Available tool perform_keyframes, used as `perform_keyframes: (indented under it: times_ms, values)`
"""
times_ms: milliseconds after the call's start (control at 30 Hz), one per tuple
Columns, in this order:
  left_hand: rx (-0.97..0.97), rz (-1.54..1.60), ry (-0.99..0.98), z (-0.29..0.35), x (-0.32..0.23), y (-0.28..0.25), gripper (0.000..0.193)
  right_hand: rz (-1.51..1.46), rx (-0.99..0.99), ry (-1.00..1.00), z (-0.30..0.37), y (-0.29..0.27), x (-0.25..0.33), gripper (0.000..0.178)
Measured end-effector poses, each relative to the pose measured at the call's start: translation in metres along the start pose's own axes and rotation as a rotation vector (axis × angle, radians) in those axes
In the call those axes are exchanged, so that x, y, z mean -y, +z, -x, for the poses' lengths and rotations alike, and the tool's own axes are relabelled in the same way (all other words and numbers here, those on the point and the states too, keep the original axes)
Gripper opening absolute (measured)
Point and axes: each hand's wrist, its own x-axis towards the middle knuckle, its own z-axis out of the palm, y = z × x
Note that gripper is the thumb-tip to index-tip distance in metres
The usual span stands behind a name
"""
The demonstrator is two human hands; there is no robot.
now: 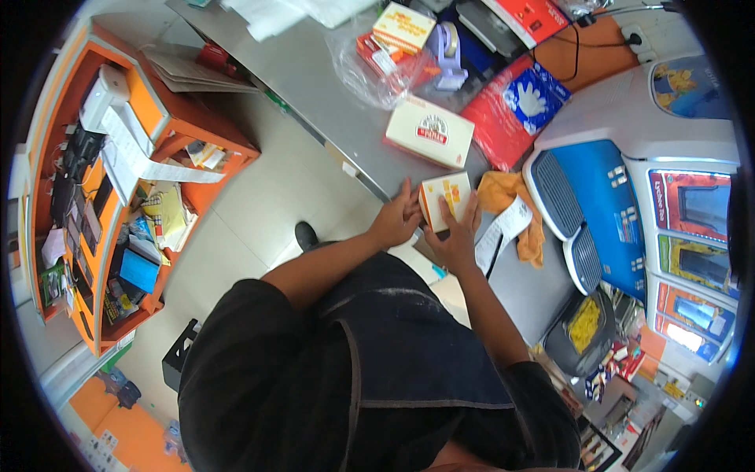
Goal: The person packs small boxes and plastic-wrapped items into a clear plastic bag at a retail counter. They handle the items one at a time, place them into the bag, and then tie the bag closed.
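A small white cardboard food box point(440, 190) with orange-yellow print stands at the edge of the grey metal counter, between my hands. My left hand point(399, 215) presses against its left side, fingers bent. From the near right, my right hand point(456, 236) grips the same box, one finger lying across its top. Just beyond it lies a larger cream carton point(429, 131) with a red and dark round emblem. An orange cloth point(503, 189) and a white paper slip point(513, 221) are right of my right hand.
Farther back on the counter point(303, 75) are a clear plastic bag point(354, 71) with small boxes, a purple tape dispenser point(449, 59) and a red glove pack point(503, 118). A drink dispenser point(605, 204) stands at right. An orange shelf point(169, 134) full of items is at left.
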Motion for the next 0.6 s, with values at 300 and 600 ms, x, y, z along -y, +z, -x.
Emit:
perform_keyframes:
  times_ms: [300,600]
  values:
    - [-0.154,-0.185,-0.712,0.007,-0.100,-0.025,0.066,-0.332,0.151,-0.254,-0.005,-0.006,-0.006,0.078]
    - [-0.135,0.365,-0.712,-0.007,-0.188,-0.176,0.070,-0.285,0.536,-0.765,-0.165,-0.003,0.134,0.068]
